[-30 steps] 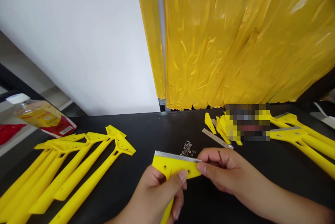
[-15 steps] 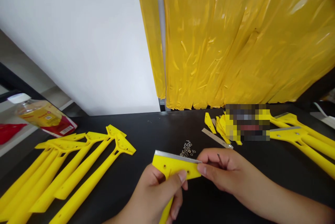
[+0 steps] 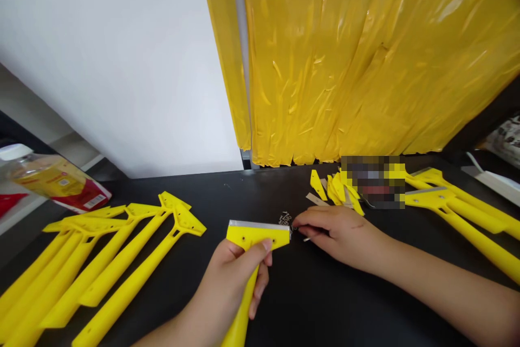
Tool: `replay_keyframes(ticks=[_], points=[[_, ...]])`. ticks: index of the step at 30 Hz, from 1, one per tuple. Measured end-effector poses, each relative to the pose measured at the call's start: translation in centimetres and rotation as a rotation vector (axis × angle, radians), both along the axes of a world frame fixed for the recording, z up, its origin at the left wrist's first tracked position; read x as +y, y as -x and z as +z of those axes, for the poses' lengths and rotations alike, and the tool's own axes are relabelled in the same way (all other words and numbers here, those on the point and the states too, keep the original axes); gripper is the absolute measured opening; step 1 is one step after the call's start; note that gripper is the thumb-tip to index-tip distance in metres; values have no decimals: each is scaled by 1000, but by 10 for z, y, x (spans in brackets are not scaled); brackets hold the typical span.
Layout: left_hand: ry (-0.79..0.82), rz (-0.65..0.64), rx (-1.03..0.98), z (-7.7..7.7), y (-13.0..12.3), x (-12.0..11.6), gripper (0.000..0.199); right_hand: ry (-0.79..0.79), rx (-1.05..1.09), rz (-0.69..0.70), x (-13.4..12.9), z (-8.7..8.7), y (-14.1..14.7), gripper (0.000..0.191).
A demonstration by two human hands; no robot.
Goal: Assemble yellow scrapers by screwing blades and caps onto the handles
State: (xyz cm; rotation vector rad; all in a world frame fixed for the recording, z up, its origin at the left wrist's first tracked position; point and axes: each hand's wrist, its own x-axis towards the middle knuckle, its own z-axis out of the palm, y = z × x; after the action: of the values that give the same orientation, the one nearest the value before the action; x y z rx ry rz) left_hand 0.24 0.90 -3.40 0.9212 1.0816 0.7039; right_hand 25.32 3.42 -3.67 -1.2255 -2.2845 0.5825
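While my left hand [image 3: 231, 287] clenches a yellow plastic scraper [image 3: 258, 236], my outstretched right hand [image 3: 341, 233] nears tiny metal screws [image 3: 285, 219], its grip unclear.

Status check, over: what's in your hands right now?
Left hand gripping yellow scraper, steel blade along far edge. Right hand beside small screws, hold unclear.
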Motion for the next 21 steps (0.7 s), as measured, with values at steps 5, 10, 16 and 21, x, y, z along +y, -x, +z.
replay_keyframes(ticks=[5, 10, 16, 21], points=[[8, -7, 0, 3, -1, -1, 39, -18, -57, -18, -2, -2, 2, 19], [12, -19, 6, 4, 0, -2, 39, 9, -62, -37, -2, -4, 3, 17], [10, -32, 0, 3, 0, -2, 39, 121, 48, -104, -3, -2, 7, 13], [38, -83, -87, 4, 2, -6, 43, 396, 271, -117, -18, 8, 20, 18]])
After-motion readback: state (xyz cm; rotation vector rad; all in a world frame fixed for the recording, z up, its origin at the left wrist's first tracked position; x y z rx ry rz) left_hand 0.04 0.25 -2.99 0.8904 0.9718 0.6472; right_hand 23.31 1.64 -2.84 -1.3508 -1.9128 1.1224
